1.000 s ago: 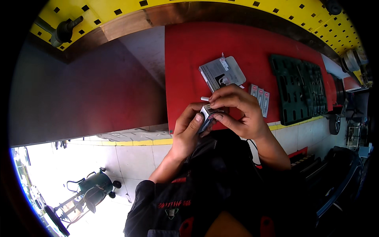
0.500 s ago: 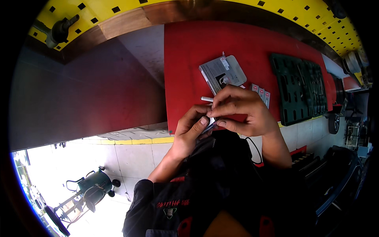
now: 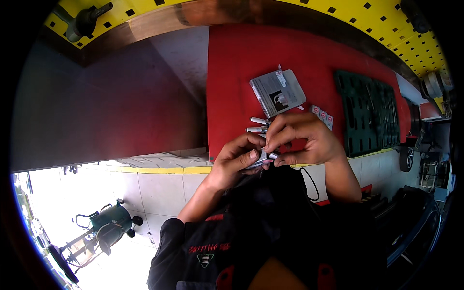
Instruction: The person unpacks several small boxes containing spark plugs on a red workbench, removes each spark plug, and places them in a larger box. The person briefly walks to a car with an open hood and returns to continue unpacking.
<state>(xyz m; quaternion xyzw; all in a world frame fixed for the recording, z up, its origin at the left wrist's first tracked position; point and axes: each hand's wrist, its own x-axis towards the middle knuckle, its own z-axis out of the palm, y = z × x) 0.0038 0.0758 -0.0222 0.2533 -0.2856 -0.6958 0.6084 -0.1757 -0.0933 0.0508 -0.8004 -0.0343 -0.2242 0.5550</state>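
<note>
In front of my chest, at the near edge of the red bench top (image 3: 232, 63), my left hand (image 3: 234, 159) is closed around a small light-coloured carton (image 3: 261, 160). The fingertips of my right hand (image 3: 311, 137) pinch at the carton's open end, where a shiny round end shows. Most of the carton is hidden by fingers. Just beyond my hands lie two spark plugs (image 3: 258, 120) with white ends, side by side on the red surface. Behind them rests a larger grey box (image 3: 278, 92) with its flap open. Several small cartons (image 3: 322, 116) stand in a row past my right hand.
A dark green tool case (image 3: 360, 113) lies open to the right on the bench. Yellow perforated board (image 3: 377, 24) runs along the back, with a dark metal part (image 3: 84, 23) at far left. On the floor at lower left stands a green wheeled tank (image 3: 111, 220).
My right fingers have shifted slightly at the carton, and a round shiny end now shows there. Two spark plugs are visible beyond my hands where one showed before. The view has tilted a little.
</note>
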